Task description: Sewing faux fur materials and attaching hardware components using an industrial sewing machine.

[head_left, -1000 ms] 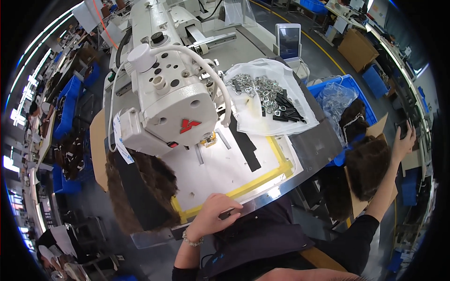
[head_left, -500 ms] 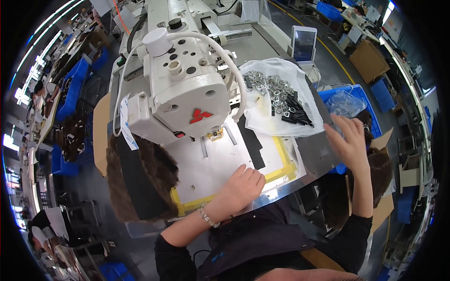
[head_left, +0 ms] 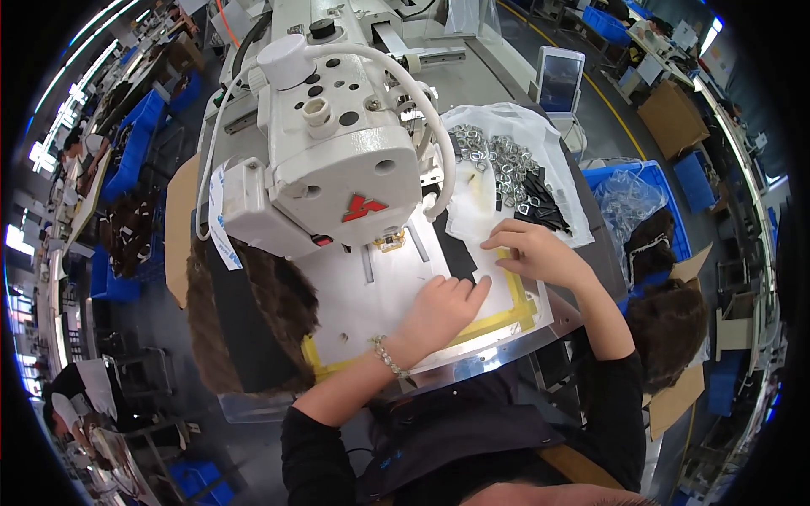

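Observation:
My left hand (head_left: 443, 314), a beaded bracelet on its wrist, rests over the white plate (head_left: 337, 312) with its fingers curled down. It is beside the lower end of a black strip (head_left: 456, 255); whatever its fingertips may hold is hidden. My right hand (head_left: 544, 255) hovers by the plate's right side, thumb and fingers apart, with nothing seen between them. Yellow tape (head_left: 498, 319) edges the plate. Above it stands a white sewing machine head (head_left: 346, 181). Metal buckles (head_left: 494, 156) and black strap pieces (head_left: 540, 201) lie on a white sheet (head_left: 553, 156) past my right hand.
Brown fur with a black band (head_left: 245, 320) hangs at the left. A small screen (head_left: 559, 80) stands back right. On the right are a blue bin (head_left: 675, 223) with clear plastic and an open carton (head_left: 675, 405) with brown fur.
My right hand has come left and down, from beside the blue bin to the plate's right side. My left hand has shifted slightly right and up, towards the black strip.

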A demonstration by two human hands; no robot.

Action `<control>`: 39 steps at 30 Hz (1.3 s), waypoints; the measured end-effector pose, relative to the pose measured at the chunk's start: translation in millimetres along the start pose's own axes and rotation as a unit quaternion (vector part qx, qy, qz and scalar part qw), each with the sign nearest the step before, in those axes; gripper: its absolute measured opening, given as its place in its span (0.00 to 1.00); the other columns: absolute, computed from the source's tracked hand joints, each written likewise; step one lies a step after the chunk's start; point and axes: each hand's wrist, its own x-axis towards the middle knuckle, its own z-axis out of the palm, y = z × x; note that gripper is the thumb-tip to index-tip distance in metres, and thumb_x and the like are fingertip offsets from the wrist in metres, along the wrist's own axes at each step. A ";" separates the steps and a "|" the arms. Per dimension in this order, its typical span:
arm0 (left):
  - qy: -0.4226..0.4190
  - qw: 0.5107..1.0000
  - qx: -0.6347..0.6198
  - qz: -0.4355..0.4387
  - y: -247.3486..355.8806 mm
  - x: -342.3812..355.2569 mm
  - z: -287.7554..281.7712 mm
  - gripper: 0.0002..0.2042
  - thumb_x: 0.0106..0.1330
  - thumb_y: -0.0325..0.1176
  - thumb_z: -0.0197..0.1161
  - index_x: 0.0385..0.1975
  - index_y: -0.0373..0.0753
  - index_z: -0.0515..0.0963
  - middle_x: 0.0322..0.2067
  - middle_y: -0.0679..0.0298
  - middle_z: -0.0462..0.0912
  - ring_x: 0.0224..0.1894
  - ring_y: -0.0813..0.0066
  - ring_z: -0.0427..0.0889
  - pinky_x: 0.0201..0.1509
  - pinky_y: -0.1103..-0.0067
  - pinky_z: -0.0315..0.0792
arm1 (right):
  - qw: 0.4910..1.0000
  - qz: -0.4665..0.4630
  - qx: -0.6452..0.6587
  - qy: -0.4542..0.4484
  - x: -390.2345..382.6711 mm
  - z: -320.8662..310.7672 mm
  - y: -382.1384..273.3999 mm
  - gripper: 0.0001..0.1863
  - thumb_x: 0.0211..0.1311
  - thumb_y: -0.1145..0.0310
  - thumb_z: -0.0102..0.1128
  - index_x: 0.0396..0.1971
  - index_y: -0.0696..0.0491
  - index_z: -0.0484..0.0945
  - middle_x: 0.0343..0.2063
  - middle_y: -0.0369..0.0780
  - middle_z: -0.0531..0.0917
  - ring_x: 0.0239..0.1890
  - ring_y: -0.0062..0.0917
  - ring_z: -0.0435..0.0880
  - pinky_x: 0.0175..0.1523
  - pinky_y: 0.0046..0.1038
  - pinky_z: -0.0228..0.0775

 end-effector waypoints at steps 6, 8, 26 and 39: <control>0.099 0.953 -0.221 -0.182 -21.7 3.4 -17.0 0.16 0.59 0.26 0.63 0.47 0.42 0.74 0.30 0.63 0.83 0.27 0.67 0.83 0.29 0.75 0.76 | 0.989 0.053 0.125 0.051 20.1 24.8 -28.1 0.16 0.47 0.79 0.68 0.40 0.54 0.80 0.36 0.36 0.77 0.25 0.18 0.78 0.30 0.19 0.72; 0.098 0.905 -0.336 -0.243 -24.6 4.7 -18.7 0.18 0.59 0.21 0.65 0.48 0.37 0.71 0.28 0.61 0.85 0.27 0.70 0.85 0.32 0.81 0.78 | 0.983 0.052 0.171 0.030 25.8 30.0 -26.6 0.15 0.48 0.78 0.69 0.38 0.55 0.80 0.35 0.36 0.79 0.25 0.20 0.79 0.31 0.21 0.73; -0.078 0.950 -0.056 -0.296 5.3 -105.7 -25.9 0.37 0.61 0.43 0.62 0.66 0.29 0.56 0.67 0.41 0.54 0.71 0.46 0.51 0.72 0.57 0.48 | 0.927 0.165 0.335 -0.024 27.1 42.7 -1.0 0.07 0.52 0.83 0.65 0.32 0.61 0.83 0.25 0.36 0.84 0.29 0.13 0.82 0.36 0.15 0.73; -0.154 0.893 -0.420 -0.044 13.7 -7.6 -35.3 0.08 0.64 0.34 0.61 0.35 0.36 0.80 0.30 0.64 0.83 0.31 0.66 0.81 0.39 0.75 0.75 | 0.941 0.137 0.308 -0.023 24.1 38.8 9.4 0.07 0.50 0.81 0.68 0.31 0.61 0.81 0.26 0.36 0.84 0.27 0.13 0.81 0.34 0.16 0.73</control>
